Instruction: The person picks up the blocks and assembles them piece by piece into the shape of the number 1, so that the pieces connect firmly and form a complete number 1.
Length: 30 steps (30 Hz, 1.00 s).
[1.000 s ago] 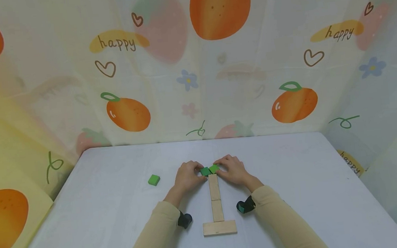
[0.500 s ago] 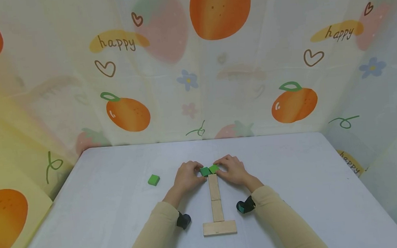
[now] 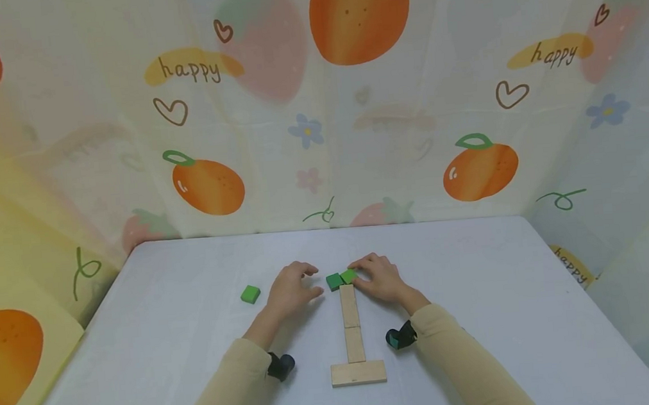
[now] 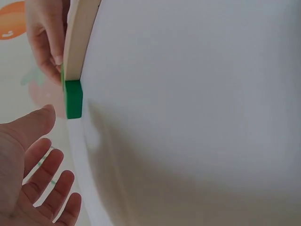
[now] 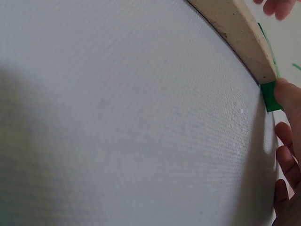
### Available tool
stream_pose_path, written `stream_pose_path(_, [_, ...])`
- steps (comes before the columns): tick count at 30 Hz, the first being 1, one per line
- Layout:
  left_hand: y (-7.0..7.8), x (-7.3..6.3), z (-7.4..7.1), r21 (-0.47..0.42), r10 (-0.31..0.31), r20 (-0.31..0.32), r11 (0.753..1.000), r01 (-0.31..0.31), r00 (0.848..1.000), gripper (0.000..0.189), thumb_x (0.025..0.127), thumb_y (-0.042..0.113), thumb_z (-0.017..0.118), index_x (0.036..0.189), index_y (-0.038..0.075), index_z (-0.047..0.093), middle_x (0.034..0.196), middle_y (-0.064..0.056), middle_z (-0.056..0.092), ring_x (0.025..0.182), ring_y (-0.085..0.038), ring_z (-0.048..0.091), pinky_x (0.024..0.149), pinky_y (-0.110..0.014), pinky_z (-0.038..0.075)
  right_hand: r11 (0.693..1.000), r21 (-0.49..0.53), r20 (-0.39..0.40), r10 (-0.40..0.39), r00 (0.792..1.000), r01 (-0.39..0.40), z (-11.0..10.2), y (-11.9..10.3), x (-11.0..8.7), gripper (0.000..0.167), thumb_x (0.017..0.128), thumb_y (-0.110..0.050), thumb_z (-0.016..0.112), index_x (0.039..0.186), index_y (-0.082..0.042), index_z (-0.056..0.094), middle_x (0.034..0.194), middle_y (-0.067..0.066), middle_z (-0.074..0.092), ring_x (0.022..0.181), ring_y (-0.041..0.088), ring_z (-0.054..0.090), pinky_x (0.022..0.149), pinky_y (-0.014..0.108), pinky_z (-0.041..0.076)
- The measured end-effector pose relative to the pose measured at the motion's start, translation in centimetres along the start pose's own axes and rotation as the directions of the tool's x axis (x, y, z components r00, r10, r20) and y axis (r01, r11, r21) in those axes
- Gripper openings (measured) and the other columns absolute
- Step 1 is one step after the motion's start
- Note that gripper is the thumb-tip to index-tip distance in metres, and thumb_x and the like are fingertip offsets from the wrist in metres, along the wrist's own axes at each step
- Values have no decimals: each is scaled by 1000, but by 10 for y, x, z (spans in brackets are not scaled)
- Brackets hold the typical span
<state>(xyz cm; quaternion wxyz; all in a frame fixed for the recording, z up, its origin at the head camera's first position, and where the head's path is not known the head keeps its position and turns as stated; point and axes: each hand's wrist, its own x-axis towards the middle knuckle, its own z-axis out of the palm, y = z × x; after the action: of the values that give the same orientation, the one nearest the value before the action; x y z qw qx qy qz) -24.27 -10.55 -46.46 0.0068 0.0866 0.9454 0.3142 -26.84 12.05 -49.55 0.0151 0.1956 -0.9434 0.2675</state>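
At the far end of a row of wooden blocks, a darker green block (image 3: 334,283) and a lighter green block (image 3: 348,276) lie side by side, slightly angled. My right hand (image 3: 382,278) pinches the lighter one between thumb and fingers from the right; in the right wrist view the thumb (image 5: 288,96) presses against the green block's side. To the left, my left hand (image 3: 290,289) is apart from the darker block, thumb and fingers spread with nothing between them. The left wrist view shows that green block (image 4: 74,100) at the end of the wood, with the left fingers (image 4: 54,188) loose beside it.
Two wooden blocks (image 3: 349,306) (image 3: 355,344) run end to end toward the front, meeting a crosswise wooden block (image 3: 359,374). Another light green block (image 3: 250,294) lies left of the left hand on the white table (image 3: 159,365). A fruit-print curtain (image 3: 277,187) hangs behind.
My left hand has let go of the darker green block and moved back to the left, its fingers spreading. The right hand has stayed in place at the lighter block.
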Motion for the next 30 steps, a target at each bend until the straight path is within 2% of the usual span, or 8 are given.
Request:
stream_pose_path(8, [-6,-16,-29,6,36,-60,999,-36,998,40,74,22,76,109,9,65,113,-6,61,105,-26,54,87,-41,45,1000,-3,-3,-6,1000,6,1,0,0,28,86,-30,62,113,-21,63,111,5,55,104,28,48,83,48,38])
stream_pose_path(14, [-22,-26,-47,25,52,-90,998,-50,995,41,73,23,75,110,7,64,115,-9,61,106,-29,54,86,-44,45,1000,-3,-3,-5,1000,5,0,-1,0,28,86,-30,62,113,-21,63,111,6,55,104,28,48,83,48,38])
stream_pose_path(20, [-43,-33,-55,17,27,-113,1000,-26,993,43,74,23,74,111,7,63,117,-10,59,106,-31,54,85,-46,44,1000,1,-5,-5,1000,5,1,0,0,29,86,-31,62,113,-22,63,111,6,55,105,28,48,84,48,38])
stream_pose_path(26, [-62,-39,-58,19,17,-163,1000,-14,987,46,72,25,75,112,5,62,113,-12,59,100,-30,55,82,-45,44,1000,-3,3,-10,1000,10,1,1,-1,30,86,-31,61,114,-21,62,112,6,54,105,28,48,85,48,37])
stream_pose_path(30, [-74,-40,-59,19,-2,-170,1000,5,985,49,71,26,76,113,5,61,113,-12,58,100,-31,55,81,-45,45,1000,-1,4,-10,1000,10,0,-1,-1,30,86,-31,61,114,-21,62,112,7,54,105,28,48,85,48,38])
